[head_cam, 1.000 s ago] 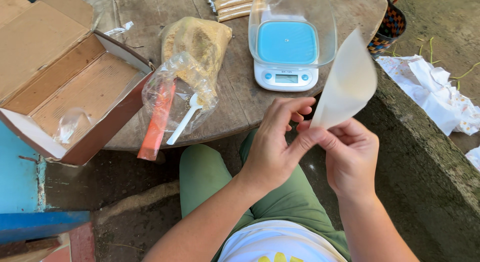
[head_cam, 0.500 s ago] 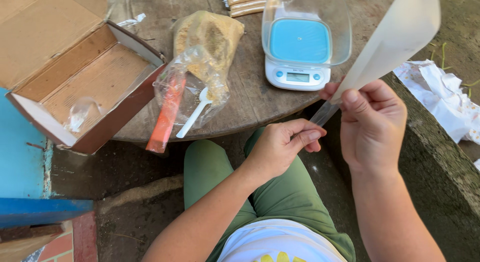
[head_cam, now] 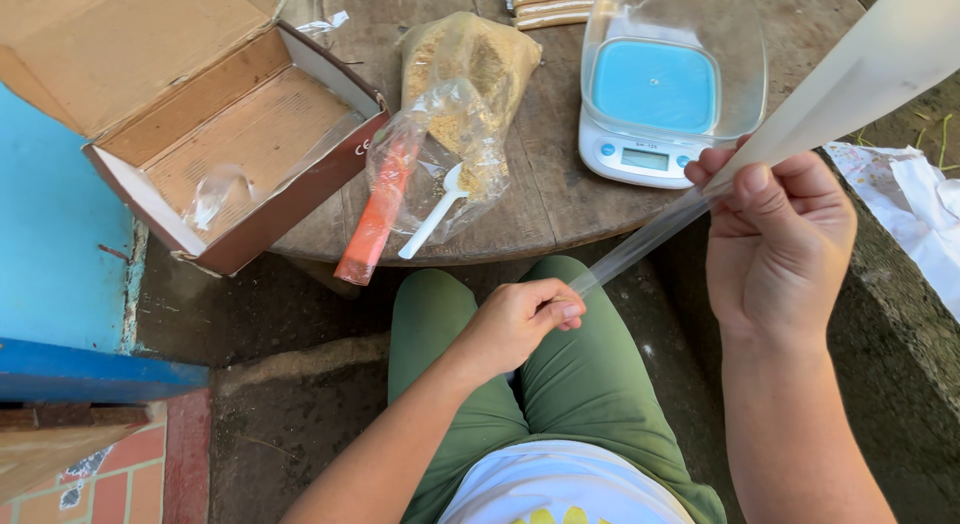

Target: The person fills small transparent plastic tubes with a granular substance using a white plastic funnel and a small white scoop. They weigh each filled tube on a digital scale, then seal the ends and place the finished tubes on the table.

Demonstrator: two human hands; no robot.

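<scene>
Clear plastic, a long narrow bag [head_cam: 800,114], runs taut between your hands: your left hand [head_cam: 520,324] pinches its thin tail shut at 6 o'clock, and your right hand [head_cam: 780,234] clamps thumb and fingers on it at 3 o'clock, the wide end fanning off toward 1 o'clock. It looks empty. On the wooden table [head_cam: 550,184] at 12 o'clock, a kitchen scale [head_cam: 650,134] carries a clear bowl [head_cam: 690,24] with nothing visible inside. Beside it lies a bag of tan grain [head_cam: 465,74] with a white spoon [head_cam: 435,214]. An open cardboard box [head_cam: 210,134] at 10 o'clock holds crumpled plastic film [head_cam: 215,194].
</scene>
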